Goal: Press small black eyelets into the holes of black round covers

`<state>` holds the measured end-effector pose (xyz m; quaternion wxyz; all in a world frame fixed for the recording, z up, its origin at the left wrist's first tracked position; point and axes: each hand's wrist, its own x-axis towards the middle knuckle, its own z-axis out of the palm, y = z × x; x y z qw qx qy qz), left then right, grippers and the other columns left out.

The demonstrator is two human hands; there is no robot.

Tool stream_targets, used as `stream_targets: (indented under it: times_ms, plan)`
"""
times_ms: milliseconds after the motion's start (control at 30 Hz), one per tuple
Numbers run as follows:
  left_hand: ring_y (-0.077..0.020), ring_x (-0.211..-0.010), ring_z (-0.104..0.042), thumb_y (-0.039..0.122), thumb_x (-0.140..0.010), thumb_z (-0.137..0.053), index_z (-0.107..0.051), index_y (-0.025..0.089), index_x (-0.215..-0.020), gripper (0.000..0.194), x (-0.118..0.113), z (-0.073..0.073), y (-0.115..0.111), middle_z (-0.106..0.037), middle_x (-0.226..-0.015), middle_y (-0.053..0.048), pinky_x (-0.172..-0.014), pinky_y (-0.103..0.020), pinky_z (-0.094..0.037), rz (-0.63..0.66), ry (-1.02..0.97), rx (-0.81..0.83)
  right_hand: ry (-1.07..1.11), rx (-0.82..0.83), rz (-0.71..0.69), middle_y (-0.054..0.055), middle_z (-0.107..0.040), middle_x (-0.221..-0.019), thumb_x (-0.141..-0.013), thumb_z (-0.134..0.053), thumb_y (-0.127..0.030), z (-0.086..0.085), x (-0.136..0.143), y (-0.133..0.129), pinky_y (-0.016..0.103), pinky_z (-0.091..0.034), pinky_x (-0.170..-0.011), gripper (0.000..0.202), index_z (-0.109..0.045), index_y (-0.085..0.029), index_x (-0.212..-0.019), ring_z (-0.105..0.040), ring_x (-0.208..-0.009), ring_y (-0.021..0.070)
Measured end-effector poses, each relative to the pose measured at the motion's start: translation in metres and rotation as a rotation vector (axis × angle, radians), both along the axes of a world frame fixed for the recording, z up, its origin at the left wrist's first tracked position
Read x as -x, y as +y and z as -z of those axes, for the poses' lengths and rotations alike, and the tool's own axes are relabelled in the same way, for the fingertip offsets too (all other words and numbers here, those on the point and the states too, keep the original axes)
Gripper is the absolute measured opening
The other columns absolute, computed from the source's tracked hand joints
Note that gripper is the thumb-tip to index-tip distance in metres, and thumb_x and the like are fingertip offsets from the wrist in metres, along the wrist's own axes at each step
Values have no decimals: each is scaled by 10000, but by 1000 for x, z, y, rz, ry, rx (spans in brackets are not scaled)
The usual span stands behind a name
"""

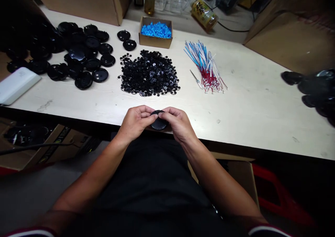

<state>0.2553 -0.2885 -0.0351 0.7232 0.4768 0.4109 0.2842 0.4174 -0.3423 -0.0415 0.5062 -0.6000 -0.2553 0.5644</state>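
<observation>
At the table's front edge, a round black disc-shaped cap [159, 124] is held between both hands. My left hand [138, 120] grips its left side, thumb on top and fingers curled underneath. My right hand [176, 120] pinches the right side the same way, and the two thumbs nearly meet over its upper part. Whatever lies under the thumbs is hidden. Just beyond the hands spreads a pile of small black round pieces [150, 73]. Farther left lies a heap of similar black caps [91, 41], some showing two small holes.
A small cardboard box [155, 41] holds bright blue pieces. To its right lie a bundle of blue, white and red wires [205, 66] and a thin pointed tool [195, 78]. A white device [18, 85] sits left; more black parts [316, 90] lie right. A can [204, 15] rests behind.
</observation>
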Motion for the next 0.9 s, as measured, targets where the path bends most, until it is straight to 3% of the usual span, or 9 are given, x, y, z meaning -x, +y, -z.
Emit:
stream_targets:
  times_ms: [333, 900]
  plan:
    - [-179, -694, -739, 339, -798, -839, -735, 151, -935, 255, 1, 1, -2, -796, -807, -45, -670, -270, -571, -1, 59, -84, -32, -16, 38, -21, -651, -655, -703, -794, -344, 1, 6, 0, 224, -463, -528, 190, -698, -182, -726, -584, -578, 128]
    - [-148, -690, -715, 290, -839, -808, -722, 141, -951, 205, 2, 3, -5, -788, -816, -38, -669, -248, -545, -6, 44, -79, 40, 24, 31, -13, -660, -665, -707, -802, -310, -3, 6, -2, 222, -485, -509, 173, -703, -174, -746, -586, -587, 130]
